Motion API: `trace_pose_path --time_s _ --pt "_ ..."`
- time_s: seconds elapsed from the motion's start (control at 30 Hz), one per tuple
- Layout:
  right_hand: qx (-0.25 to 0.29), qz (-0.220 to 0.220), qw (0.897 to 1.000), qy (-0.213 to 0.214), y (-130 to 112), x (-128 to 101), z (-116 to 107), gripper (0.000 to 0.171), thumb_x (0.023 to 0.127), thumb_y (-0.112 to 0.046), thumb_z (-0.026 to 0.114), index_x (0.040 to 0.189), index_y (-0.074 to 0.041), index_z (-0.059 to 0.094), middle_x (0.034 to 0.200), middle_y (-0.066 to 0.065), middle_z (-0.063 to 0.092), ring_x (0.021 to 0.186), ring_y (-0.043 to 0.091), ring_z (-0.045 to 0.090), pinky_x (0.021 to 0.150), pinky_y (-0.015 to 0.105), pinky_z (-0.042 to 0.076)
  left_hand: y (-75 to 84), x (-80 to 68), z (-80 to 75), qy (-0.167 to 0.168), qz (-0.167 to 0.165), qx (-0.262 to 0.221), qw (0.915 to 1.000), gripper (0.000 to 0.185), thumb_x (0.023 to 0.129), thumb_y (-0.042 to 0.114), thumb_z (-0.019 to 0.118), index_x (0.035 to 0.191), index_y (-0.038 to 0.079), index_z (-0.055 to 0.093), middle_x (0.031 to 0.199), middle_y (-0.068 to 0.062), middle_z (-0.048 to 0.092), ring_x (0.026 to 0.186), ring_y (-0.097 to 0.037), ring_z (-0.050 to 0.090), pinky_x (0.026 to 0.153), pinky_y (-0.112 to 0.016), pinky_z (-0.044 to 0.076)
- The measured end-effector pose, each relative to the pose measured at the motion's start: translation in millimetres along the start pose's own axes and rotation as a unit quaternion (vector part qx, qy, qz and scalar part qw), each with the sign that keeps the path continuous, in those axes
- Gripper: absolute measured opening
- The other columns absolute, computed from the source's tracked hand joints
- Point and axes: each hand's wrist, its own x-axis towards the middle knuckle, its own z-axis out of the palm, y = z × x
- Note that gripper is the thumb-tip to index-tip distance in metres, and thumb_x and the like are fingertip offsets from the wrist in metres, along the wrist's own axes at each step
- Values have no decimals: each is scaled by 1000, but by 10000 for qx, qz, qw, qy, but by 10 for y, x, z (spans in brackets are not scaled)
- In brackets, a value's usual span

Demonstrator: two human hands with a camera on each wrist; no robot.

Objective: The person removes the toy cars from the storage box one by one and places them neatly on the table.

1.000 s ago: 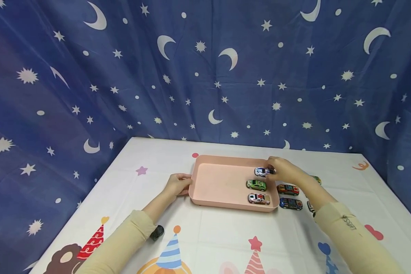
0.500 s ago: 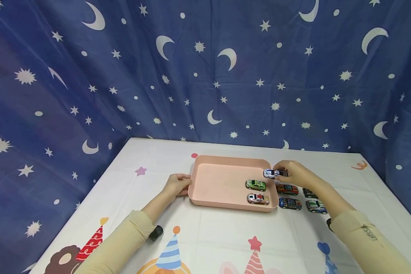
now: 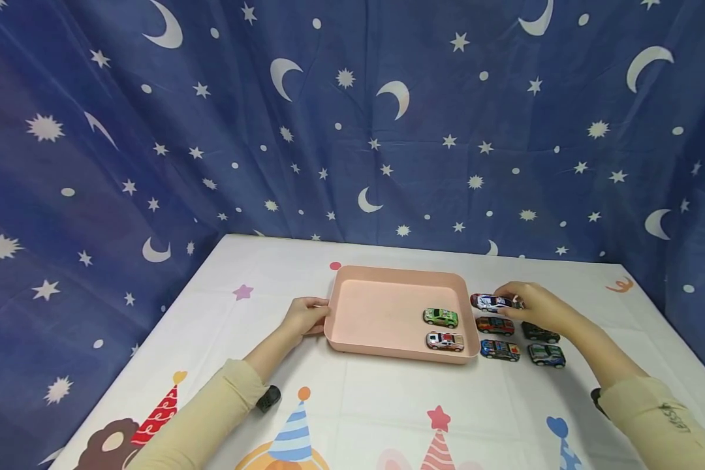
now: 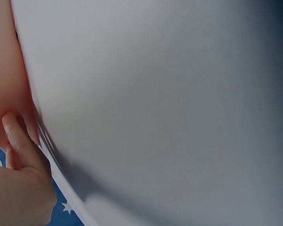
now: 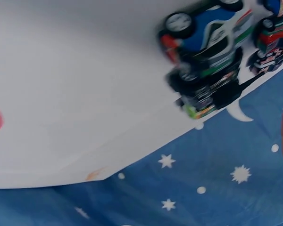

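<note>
My left hand (image 3: 301, 316) holds the left rim of a shallow pink tray (image 3: 361, 320); the left wrist view shows its fingers at the tray's outer wall. Inside the tray's right side sit a green toy car (image 3: 440, 318) and a white-and-red toy car (image 3: 444, 341). Just beyond the right rim, my right hand (image 3: 534, 307) pinches a white-and-blue toy car (image 3: 489, 302) by its right end. Close below it are an orange-red toy car (image 3: 495, 326) and a black one (image 3: 540, 332). Only a sliver of the right hand shows in its wrist view.
A blue toy car (image 3: 499, 350) and a green-and-blue toy car (image 3: 546, 356) stand in the nearer row right of the tray. A printed white cloth (image 3: 388, 405) covers the table. Behind it hangs a blue star-and-moon curtain (image 3: 411, 196).
My right hand has carried the white-and-blue toy car out of the tray, over its right rim, to the cars on the right. The left hand has stayed on the tray's rim.
</note>
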Motion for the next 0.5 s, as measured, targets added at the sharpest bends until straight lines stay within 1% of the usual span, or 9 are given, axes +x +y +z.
trace_pose_path --time_s 0.13,0.3,0.37,0.5 --pt "-229 -57 9996 134 113 -104 -35 31 81 -10 70 107 6 64 100 18 66 93 34 63 80 49 56 -3 1 1 -9 36 58 10000 32 86 6 59 117 -3 62 84 -5 64 63 -4 58 55 -16 55" --pt "-482 -61 9985 237 253 -235 -54 28 80 -11 71 103 5 66 96 13 65 90 31 62 80 48 55 -10 -6 0 27 36 35 10000 32 85 6 60 116 -3 63 85 -6 65 64 -4 58 55 -16 56" --pt "-512 -9 9984 225 285 -274 -60 29 80 -11 71 103 5 66 96 13 65 89 31 61 79 48 55 -12 -8 -2 39 29 52 10000 32 85 6 60 116 -3 63 85 -5 65 64 -4 58 54 -16 56" --pt "-720 5 9967 375 374 -352 -78 30 79 -11 72 103 5 66 94 13 65 87 30 62 76 48 56 -8 -6 -5 34 -5 52 10000 32 85 6 59 116 -2 63 83 -3 63 63 -3 58 53 -14 54"
